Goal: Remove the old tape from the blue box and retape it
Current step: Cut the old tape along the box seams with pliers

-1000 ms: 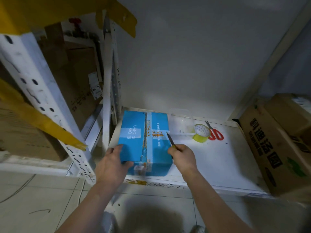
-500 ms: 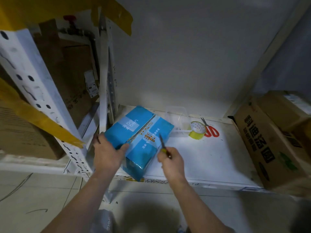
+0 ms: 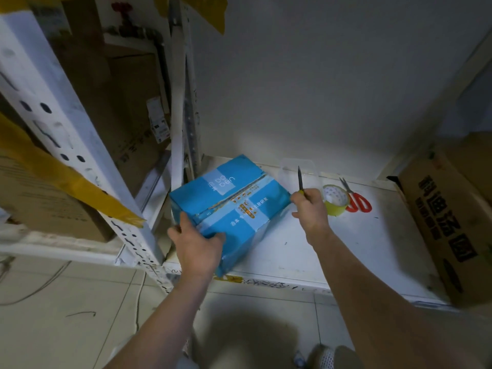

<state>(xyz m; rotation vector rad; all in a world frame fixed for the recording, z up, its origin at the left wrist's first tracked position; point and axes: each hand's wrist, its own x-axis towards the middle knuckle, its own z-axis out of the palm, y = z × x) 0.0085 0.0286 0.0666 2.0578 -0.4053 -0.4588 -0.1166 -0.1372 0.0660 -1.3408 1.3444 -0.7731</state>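
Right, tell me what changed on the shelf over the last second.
The left hand turned the blue box from square-on to diagonal, one corner now over the shelf front edge. The right hand lifted the knife off the box top, blade now pointing up beside it. Both grips unchanged; tape roll and scissors stayed put.
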